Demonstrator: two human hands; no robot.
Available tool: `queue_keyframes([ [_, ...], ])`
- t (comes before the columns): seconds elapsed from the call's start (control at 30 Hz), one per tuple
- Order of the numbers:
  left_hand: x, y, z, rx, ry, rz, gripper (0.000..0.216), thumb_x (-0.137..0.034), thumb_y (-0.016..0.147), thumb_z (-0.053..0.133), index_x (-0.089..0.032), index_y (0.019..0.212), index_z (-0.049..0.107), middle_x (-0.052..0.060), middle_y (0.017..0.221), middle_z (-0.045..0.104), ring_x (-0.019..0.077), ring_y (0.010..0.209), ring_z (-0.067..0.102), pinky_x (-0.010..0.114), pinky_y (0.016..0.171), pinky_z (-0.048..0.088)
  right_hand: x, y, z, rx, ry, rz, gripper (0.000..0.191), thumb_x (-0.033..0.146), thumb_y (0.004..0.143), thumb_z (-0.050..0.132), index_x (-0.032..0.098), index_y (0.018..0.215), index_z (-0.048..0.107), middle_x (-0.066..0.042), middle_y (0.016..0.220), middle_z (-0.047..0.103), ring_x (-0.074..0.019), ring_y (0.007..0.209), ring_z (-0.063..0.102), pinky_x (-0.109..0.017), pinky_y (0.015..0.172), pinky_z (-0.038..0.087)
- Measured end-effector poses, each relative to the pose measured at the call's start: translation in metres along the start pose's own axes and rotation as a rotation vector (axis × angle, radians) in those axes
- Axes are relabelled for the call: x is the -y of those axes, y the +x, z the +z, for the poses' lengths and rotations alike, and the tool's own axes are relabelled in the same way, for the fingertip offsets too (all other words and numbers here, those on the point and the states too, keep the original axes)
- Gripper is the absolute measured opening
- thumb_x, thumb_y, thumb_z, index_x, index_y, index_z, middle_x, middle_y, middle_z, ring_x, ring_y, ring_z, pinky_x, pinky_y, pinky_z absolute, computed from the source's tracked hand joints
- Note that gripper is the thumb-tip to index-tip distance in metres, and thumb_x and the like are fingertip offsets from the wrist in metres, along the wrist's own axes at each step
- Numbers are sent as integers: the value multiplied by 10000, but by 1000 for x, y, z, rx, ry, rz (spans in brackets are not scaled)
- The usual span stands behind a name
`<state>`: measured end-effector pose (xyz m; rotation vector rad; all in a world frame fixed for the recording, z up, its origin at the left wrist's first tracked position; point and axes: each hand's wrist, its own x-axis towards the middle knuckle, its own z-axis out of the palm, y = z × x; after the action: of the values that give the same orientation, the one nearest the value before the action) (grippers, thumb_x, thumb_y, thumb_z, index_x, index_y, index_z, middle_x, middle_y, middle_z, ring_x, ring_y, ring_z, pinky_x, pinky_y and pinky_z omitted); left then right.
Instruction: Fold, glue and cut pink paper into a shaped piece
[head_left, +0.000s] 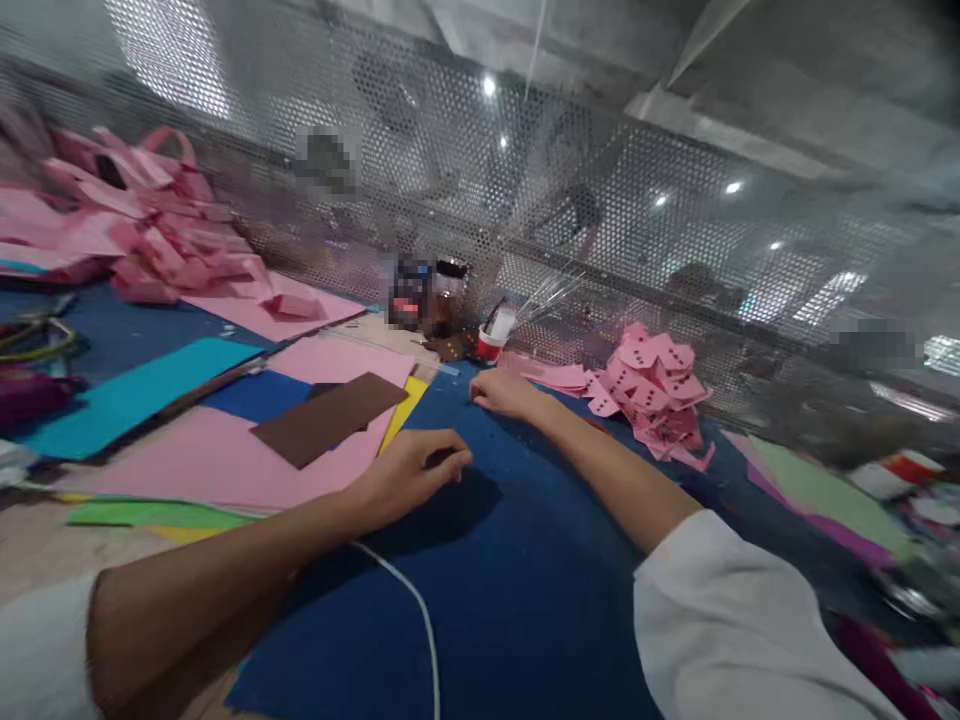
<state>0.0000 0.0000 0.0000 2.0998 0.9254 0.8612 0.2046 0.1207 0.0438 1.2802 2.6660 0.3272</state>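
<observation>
My left hand (416, 472) hovers above the blue table surface (525, 600), just right of a brown paper rectangle (330, 418). Its fingers are loosely curled, a gap shows between thumb and fingers, and I see nothing held. Farther off, my right hand (506, 393) is low over the blue surface, in front of a red and white cup (492, 345). Its fingers are bent down and closed; whatever they hold, if anything, is hidden. Right of it lie pink paper strips (547, 372) and a heap of pink folded pieces with dark dots (652, 385).
Pink sheets (180, 458), a turquoise sheet (142, 395) and a pile of pink strips (172, 240) cover the left. A white cable (416, 600) runs along the front. Green paper (832, 490) lies at right. A perforated metal screen (450, 190) stands behind the table.
</observation>
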Motion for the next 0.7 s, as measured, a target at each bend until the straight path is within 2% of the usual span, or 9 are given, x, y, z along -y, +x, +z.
queue_keyframes([
  [0.2,1,2,2,6,19,0,248,-372,985,545,-211,887,705,-33,773,725,126,715,634,237,628,391,3,4,-4,13,-39,-29,240,175,965,527,168,1062,746,-127,1136,746,-243,1045,680,-283,793,437],
  [0.4,2,1,1,10,23,-22,263,-386,988,535,-208,897,706,-29,765,721,129,711,629,244,646,396,4,8,-7,34,-55,-56,223,193,948,551,169,1058,744,-134,1147,742,-257,1037,687,-292,766,438],
  [0.7,-3,4,-1,13,42,-45,295,-404,986,524,-200,868,701,-24,754,714,134,700,617,252,639,387,0,12,-21,116,-57,-45,219,226,901,594,200,1056,747,-90,1089,770,-215,955,708,-257,721,443],
])
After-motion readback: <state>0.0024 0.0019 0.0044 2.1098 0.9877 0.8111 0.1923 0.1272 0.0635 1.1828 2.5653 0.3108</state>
